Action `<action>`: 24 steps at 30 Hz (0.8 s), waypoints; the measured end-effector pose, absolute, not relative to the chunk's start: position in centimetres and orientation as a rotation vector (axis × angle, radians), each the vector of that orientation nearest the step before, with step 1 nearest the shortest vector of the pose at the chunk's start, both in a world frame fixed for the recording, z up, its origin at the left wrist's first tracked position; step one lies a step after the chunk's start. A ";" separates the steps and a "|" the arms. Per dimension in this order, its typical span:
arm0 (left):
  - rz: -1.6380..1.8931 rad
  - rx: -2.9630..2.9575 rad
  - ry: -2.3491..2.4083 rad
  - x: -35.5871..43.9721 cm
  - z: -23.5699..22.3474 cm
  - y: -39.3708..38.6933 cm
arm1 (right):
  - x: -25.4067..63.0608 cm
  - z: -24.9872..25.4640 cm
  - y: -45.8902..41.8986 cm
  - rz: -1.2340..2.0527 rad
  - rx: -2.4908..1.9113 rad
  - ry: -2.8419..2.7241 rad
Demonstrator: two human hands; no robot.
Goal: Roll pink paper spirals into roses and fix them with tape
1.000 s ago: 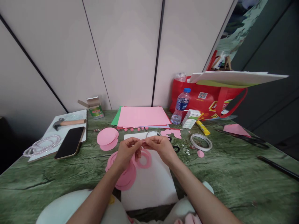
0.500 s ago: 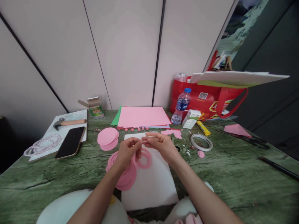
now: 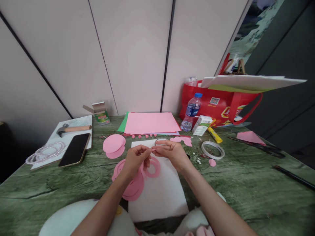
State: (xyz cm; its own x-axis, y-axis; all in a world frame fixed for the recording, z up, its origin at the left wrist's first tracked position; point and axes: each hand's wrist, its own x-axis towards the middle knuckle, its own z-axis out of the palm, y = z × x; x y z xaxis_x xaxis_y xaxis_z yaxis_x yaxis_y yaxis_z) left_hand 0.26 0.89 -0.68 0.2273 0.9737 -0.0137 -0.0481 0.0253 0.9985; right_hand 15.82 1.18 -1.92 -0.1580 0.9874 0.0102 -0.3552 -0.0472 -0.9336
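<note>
My left hand [image 3: 136, 160] and my right hand [image 3: 173, 154] meet fingertip to fingertip above a white sheet [image 3: 162, 203]. Both are closed in a pinch; whatever lies between the fingertips is too small to make out. Just below my left hand a pink paper ring [image 3: 157, 170] rests on the sheet. Under my left wrist lie pink paper rounds with curved cuts [image 3: 135, 189], partly hidden by the arm. A stack of plain pink paper circles [image 3: 113, 145] is on the table to the left of my hands.
Pink and other coloured paper [image 3: 152, 122] lies at the back, with small pink rolled pieces [image 3: 139, 136] before it. On the right are a tape roll [image 3: 221, 154], glue stick [image 3: 214, 135], water bottle [image 3: 191, 113], red bag [image 3: 214, 109] and scissors [image 3: 265, 149]. A phone [image 3: 74, 149] and hammer [image 3: 76, 128] lie left.
My hands stay pinched together over the sheet, with only a very slight shift of the fingers. Nothing on the table has moved.
</note>
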 end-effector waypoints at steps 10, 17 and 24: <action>1.062 1.263 1.014 0.2 -0.8 0.9 | 15.8 -1.6 1.1 1.476 -0.877 -1.034; 1.050 1.256 1.005 0.3 -0.6 0.7 | 15.7 -1.5 1.0 1.453 -0.919 -1.017; 1.021 1.229 1.024 0.5 0.0 0.5 | 15.6 -1.7 1.1 1.419 -0.963 -0.996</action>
State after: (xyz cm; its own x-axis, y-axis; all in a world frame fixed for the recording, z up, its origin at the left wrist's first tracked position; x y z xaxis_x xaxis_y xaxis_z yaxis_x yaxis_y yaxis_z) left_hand 0.53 0.53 -0.01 0.2327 0.9712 -0.0510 -0.0476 0.0638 0.9968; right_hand 15.56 1.13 -1.68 -0.0702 0.9972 -0.0265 -0.3139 -0.0473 -0.9483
